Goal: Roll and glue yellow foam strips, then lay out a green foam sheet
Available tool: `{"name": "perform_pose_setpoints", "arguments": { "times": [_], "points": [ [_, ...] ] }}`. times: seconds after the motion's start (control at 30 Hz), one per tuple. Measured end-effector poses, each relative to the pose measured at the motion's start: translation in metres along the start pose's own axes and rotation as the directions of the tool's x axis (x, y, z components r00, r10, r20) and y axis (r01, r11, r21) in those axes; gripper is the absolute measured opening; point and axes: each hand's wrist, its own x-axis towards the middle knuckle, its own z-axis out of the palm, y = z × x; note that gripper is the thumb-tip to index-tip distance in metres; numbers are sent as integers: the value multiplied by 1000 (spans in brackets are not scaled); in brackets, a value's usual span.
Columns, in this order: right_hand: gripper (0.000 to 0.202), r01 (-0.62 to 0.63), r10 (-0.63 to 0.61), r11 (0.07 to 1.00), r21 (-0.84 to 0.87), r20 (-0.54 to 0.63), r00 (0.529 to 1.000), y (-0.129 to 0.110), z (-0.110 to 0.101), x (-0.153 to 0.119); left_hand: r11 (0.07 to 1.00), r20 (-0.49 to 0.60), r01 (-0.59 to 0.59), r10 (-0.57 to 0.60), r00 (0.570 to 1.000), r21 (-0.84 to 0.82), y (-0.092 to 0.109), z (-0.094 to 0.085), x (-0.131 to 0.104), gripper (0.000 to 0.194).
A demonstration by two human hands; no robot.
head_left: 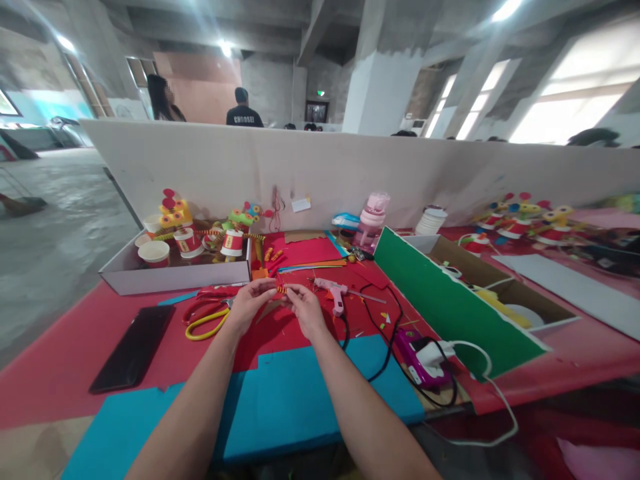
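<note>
Between my fingertips is a small orange-and-dark paper spring [282,290], folded like an accordion. My left hand [253,301] pinches its left end, and my right hand [304,307] pinches the right end. Just right of my right hand lies a pink glue gun [334,292] with a dark cord. To the left of my left hand are yellow-handled scissors [210,323] and a red-handled tool [203,303], partly overlapping. Beyond my hands, more folded paper springs [274,255] lie on the red table cover [300,317].
A black phone [133,348] lies at the left. A white box [175,277] holds paper-cup figures [187,241]. A green-sided box [450,300] stands at the right, by a purple power strip [423,360] with cords. Blue sheets [295,393] cover the front edge. A white partition [320,167] closes off the back.
</note>
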Motion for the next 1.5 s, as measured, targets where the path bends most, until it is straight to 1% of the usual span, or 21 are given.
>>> {"name": "perform_pose_setpoints", "arguments": {
  "times": [0.07, 0.13, 0.23, 0.4, 0.5, 0.57, 0.63, 0.73, 0.8, 0.9, 0.97, 1.03, 1.17, 1.27, 1.4, 1.5],
  "points": [
    [29, 13, -13, 999, -36, 17, 1000, 0, 1, -1, 999, 7, 52, -52, 999, -16, -1, 2, -1, 42],
    [28, 25, -22, 997, -67, 36, 999, -1, 3, -3, 997, 16, 78, -77, 997, -23, -4, 2, -1, 39],
    [27, 31, -27, 996, -85, 43, 999, -3, 4, -4, 999, 11, 47, -47, 999, 6, -7, 0, 1, 35],
    [30, 42, -41, 999, -31, 15, 999, -5, 2, -3, 998, -70, -22, 27, 997, 63, -5, -6, 3, 33],
    [33, -15, 15, 1000, -12, -5, 1000, -5, 2, -3, 995, -73, -49, 56, 996, 91, -3, -5, 3, 34],
    [36, -90, 90, 996, -17, 3, 996, -3, 2, -3, 990, -57, -63, 71, 996, 129, -2, -3, 2, 34],
    [39, -127, 128, 991, -32, 20, 992, -1, 1, -4, 984, -31, -72, 78, 996, 163, -2, -1, 2, 34],
    [38, -95, 97, 994, -57, 24, 995, 1, 0, -3, 981, 6, -68, 68, 998, 183, -3, 1, 1, 33],
    [37, -57, 58, 997, -58, 6, 998, 1, -1, -2, 984, -7, -72, 74, 997, 166, -3, 0, 1, 34],
    [36, -6, 6, 999, -42, -2, 1000, -1, 0, -1, 994, -50, -72, 76, 996, 85, -3, -3, 2, 39],
    [36, 8, -7, 999, -41, 16, 1000, -2, 1, -2, 999, -47, -41, 42, 998, 20, -3, -4, 2, 41],
    [36, 15, -13, 998, -55, 35, 999, -3, 2, -3, 1000, -29, -7, 7, 1000, -11, -3, -4, 2, 40],
    [33, 35, -29, 995, -89, 69, 997, -3, 4, -5, 1000, -8, 19, -18, 1000, 18, -3, -1, 1, 41],
    [32, 39, -31, 993, -108, 83, 996, -4, 4, -6, 999, -3, 15, -15, 1000, 40, -2, 0, 0, 38],
    [32, 51, -44, 995, -89, 82, 996, -6, 4, -6, 999, -41, -22, 24, 999, 48, -4, -4, 2, 34],
    [37, 49, -47, 998, -37, 50, 998, -7, 3, -5, 997, -74, -54, 58, 996, 59, -5, -8, 5, 33]
  ]
}}
